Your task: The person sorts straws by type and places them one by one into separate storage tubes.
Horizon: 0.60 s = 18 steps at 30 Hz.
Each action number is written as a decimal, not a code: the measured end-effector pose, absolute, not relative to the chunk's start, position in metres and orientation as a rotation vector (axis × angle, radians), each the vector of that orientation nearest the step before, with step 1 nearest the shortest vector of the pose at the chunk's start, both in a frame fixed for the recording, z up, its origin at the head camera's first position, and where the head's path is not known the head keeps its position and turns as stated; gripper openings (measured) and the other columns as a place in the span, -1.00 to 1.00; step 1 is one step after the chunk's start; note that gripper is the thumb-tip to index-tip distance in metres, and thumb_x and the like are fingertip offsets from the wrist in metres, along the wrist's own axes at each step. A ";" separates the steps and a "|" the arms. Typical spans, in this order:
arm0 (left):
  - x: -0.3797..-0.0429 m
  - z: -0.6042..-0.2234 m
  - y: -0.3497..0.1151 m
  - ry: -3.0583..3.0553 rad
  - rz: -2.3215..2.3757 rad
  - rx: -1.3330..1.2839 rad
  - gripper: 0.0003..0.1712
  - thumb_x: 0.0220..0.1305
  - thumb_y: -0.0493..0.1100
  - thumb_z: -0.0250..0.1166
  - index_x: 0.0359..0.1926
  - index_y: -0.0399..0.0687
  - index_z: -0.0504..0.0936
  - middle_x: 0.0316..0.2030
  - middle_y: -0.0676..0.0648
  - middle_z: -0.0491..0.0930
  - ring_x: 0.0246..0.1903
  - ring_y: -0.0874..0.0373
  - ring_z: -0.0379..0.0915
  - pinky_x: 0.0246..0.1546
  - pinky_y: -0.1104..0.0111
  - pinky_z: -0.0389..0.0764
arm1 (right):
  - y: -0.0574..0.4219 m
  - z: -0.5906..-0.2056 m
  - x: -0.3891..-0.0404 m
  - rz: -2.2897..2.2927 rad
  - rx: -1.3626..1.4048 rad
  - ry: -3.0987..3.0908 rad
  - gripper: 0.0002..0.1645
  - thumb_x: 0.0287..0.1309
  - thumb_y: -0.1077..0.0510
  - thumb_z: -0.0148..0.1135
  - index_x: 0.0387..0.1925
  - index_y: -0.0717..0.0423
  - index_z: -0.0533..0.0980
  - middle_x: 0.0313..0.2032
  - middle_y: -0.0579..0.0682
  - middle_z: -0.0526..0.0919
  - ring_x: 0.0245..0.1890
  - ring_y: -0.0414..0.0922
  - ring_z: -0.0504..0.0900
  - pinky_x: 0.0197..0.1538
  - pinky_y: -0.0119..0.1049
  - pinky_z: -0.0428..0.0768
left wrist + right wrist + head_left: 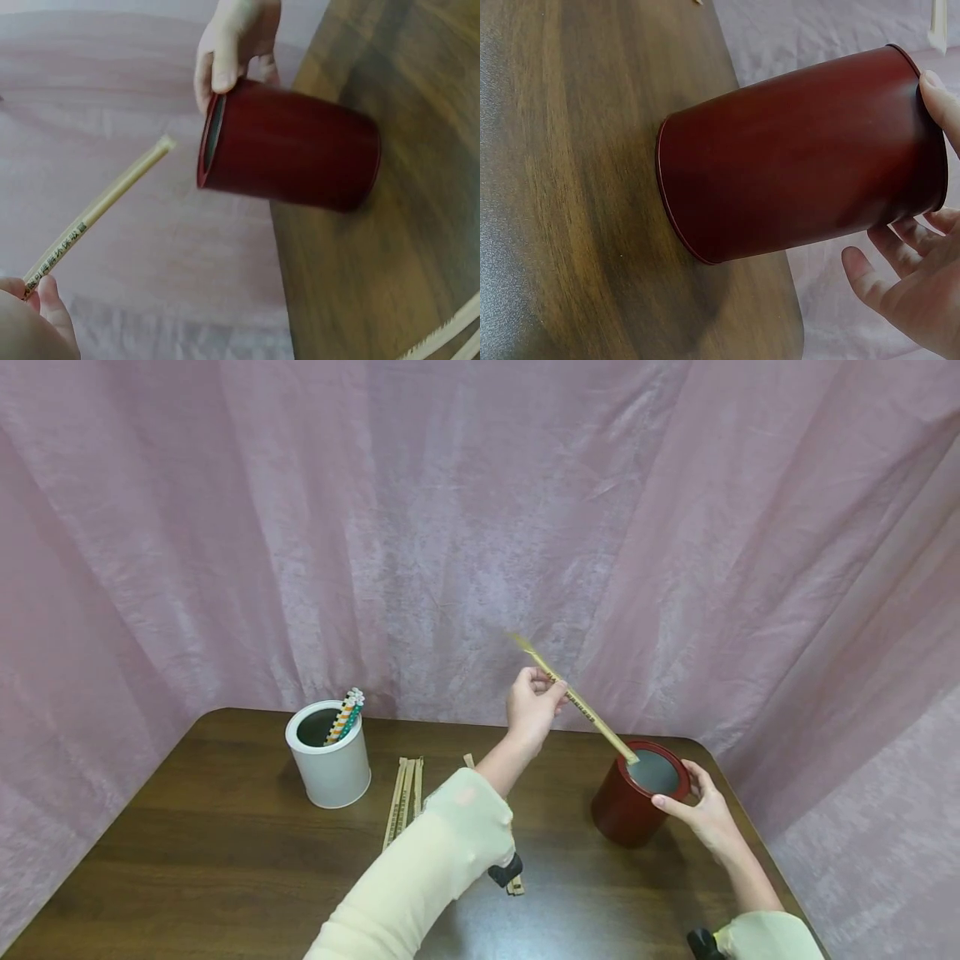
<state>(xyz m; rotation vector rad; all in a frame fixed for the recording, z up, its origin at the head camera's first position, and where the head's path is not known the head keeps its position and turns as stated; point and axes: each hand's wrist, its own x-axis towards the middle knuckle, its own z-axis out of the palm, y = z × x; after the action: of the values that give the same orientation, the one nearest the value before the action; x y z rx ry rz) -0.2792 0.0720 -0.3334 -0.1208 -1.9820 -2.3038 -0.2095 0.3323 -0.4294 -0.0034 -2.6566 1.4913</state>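
In the head view, my left hand [534, 706] pinches a long wrapped straw [592, 717] near its middle. Printed lettering runs along the wrapper. The straw slants down to the right, its lower end overlapping the rim of a dark red canister [626, 814]; the left wrist view shows that end [161, 146] apart from the canister's mouth. My right hand [705, 814] grips the canister by its upper side, thumb on the near rim and fingers round the right side. The canister stands upright on the table, and its pale interior shows in the head view.
On the left stands a white canister [333, 777] with several patterned sticks [345, 718] leaning inside. Wrapped straws [402, 797] lie mid-table, and more [516, 885] are partly hidden under my left sleeve. Behind the brown table [187, 860] hangs a pink curtain [450, 527].
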 end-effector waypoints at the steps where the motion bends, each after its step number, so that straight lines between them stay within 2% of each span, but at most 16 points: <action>1: -0.279 -0.335 0.077 -1.980 -2.289 -0.116 -0.73 0.12 -0.27 0.19 -0.15 -0.22 0.38 -0.29 -0.14 0.53 -0.40 0.12 0.55 -0.39 0.39 0.58 | 0.332 -0.429 -0.210 1.493 -0.004 -2.654 -0.01 0.00 0.11 0.23 0.30 0.28 -0.15 0.20 0.32 0.13 0.16 0.14 0.13 0.07 0.12 0.22; 3: -0.278 -0.338 0.086 -1.998 -2.237 -0.108 -0.75 0.12 -0.27 0.20 -0.17 -0.21 0.39 -0.30 -0.14 0.55 -0.44 0.18 0.56 -0.39 0.36 0.59 | 0.332 -0.429 -0.209 1.500 -0.002 -2.653 -0.01 0.01 0.11 0.23 0.30 0.28 -0.15 0.21 0.31 0.13 0.15 0.13 0.12 0.07 0.12 0.22; 4: -0.277 -0.339 0.090 -2.001 -2.219 -0.105 -0.76 0.11 -0.27 0.20 -0.18 -0.22 0.40 -0.32 -0.14 0.55 -0.45 0.18 0.56 -0.44 0.41 0.58 | 0.331 -0.429 -0.209 1.500 -0.001 -2.654 0.00 0.01 0.11 0.23 0.30 0.28 -0.16 0.21 0.32 0.13 0.15 0.13 0.12 0.07 0.12 0.22; 10: -0.268 -0.348 0.112 -2.098 -2.107 -0.106 -0.81 0.10 -0.26 0.21 -0.24 -0.19 0.43 -0.37 -0.10 0.58 -0.49 0.11 0.58 -0.57 0.52 0.52 | 0.332 -0.429 -0.209 1.500 0.002 -2.654 0.00 0.00 0.10 0.23 0.30 0.29 -0.15 0.21 0.31 0.13 0.16 0.14 0.12 0.08 0.14 0.21; 13: -0.262 -0.352 0.120 -2.144 -2.079 -0.112 -0.83 0.09 -0.25 0.22 -0.26 -0.15 0.44 -0.38 -0.06 0.58 -0.47 0.12 0.59 -0.57 0.53 0.49 | 0.332 -0.428 -0.209 1.506 0.005 -2.654 0.00 0.00 0.10 0.23 0.30 0.29 -0.15 0.21 0.32 0.13 0.17 0.15 0.11 0.08 0.14 0.21; 18: -0.256 -0.361 0.131 -2.230 -1.941 -0.121 -0.83 0.04 -0.22 0.26 -0.32 -0.09 0.47 -0.43 0.00 0.60 -0.48 0.25 0.55 -0.48 0.52 0.44 | 0.331 -0.428 -0.209 1.510 0.003 -2.658 0.01 0.00 0.10 0.23 0.30 0.29 -0.16 0.21 0.33 0.12 0.19 0.17 0.09 0.09 0.15 0.19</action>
<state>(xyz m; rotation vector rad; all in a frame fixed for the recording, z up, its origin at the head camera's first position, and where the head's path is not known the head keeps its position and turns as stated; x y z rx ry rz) -0.2558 0.1307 -0.3609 -0.1205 -2.2303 -1.9411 -0.2088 0.3310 -0.4280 0.0027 -2.6579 1.5103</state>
